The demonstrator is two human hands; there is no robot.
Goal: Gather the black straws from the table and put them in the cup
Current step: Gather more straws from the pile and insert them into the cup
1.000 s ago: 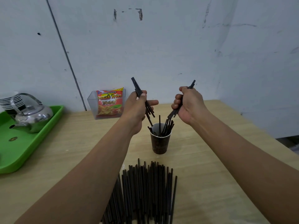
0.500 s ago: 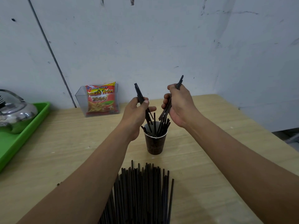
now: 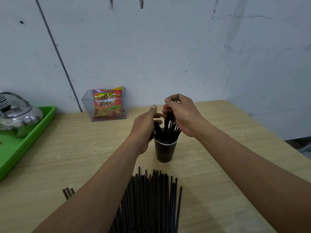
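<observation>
Matt wood-grain table [image 3: 218,165]; glossy metal kettle [image 3: 18,118]; green plastic tray [image 3: 33,138]; clear plastic holder [image 3: 87,105].

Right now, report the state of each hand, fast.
Left hand: open, thumb lifted, holding nothing.
Right hand: closed round a bunch of black straws standing in the cup.

both bare forearms extended from the near edge toward the far middle, converging. the left hand [image 3: 145,127] stood on edge, thumb raised, fingers loosely straightened rightward. the right hand [image 3: 184,115], knuckles up, curled its fingers round thin black plastic straws [image 3: 170,125].
</observation>
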